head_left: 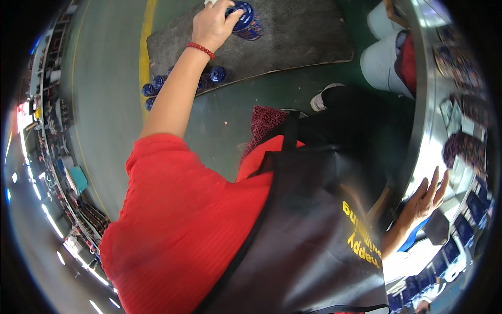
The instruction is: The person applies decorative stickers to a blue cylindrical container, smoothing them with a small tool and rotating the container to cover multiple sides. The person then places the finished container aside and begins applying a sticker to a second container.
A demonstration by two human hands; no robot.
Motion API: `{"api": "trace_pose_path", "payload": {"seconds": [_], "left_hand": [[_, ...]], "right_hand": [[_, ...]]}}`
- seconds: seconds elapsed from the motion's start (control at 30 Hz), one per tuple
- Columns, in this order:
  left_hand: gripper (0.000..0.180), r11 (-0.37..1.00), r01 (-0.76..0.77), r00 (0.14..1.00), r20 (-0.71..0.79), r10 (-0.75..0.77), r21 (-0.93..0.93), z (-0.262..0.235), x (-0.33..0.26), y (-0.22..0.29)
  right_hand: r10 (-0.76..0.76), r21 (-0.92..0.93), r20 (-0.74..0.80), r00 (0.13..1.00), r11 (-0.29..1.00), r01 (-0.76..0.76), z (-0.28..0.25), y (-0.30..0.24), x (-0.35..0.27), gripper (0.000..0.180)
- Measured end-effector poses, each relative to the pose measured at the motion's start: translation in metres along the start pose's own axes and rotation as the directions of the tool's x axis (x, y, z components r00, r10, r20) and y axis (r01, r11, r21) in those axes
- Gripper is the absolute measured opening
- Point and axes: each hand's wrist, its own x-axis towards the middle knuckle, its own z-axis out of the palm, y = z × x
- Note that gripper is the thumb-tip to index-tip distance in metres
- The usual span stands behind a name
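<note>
My left arm, in a red sleeve, stretches out toward the far floor. My left hand (210, 25) grips a jar (251, 27) by its round blue lid; its side shows a multicoloured pattern. A bit of something white pokes out by the fingers, too small to name. The jar is over a dark grey mat (293, 39). Off to the right, my right hand (428, 198) is open, fingers spread, beside the bright worktable (426, 141), with nothing seen in it. Nearer on the floor, by my left forearm, are several blue-topped containers (217, 74), partly hidden by the arm.
Pale buckets (379, 65) stand beside the worktable, a dark red cloth (407, 65) at one. Patterned jars (457, 65) and several blue items (464, 230) crowd the table. A yellow line (145, 57) runs along the green floor. My shoe (320, 98) is near the mat.
</note>
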Motion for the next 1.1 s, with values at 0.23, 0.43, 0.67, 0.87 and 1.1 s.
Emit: {"api": "trace_pose_path", "payload": {"seconds": [0.23, 0.43, 0.67, 0.87, 1.1], "left_hand": [[0.036, 0.902, 0.395, 0.885, 0.189, -0.425, 0.176, 0.116, -0.066, -0.147], [0.038, 0.79, 0.531, 0.727, 0.315, -0.61, 0.306, 0.183, -0.118, -0.214], [0.047, 0.721, 0.477, 0.598, 0.416, -0.685, 0.502, 0.248, -0.17, -0.259], [0.054, 0.704, 0.289, 0.562, 0.48, -0.673, 0.649, 0.253, -0.159, -0.283], [0.068, 0.681, 0.518, 0.596, 0.353, -0.721, 0.517, 0.24, -0.112, -0.183]], "right_hand": [[-0.056, -0.106, 0.186, 0.981, 0.991, 0.077, 0.027, 0.022, 0.009, 0.041], [-0.06, -0.194, 0.214, 0.975, 0.976, 0.103, 0.025, 0.032, 0.005, 0.04], [0.107, -0.016, 0.183, 0.977, 0.994, -0.106, 0.019, -0.006, 0.012, 0.047], [0.383, 0.013, 0.101, 0.918, 0.922, -0.386, -0.025, -0.043, 0.022, 0.031], [0.74, 0.415, -0.165, 0.652, 0.652, -0.635, -0.105, 0.082, 0.047, 0.029]]}}
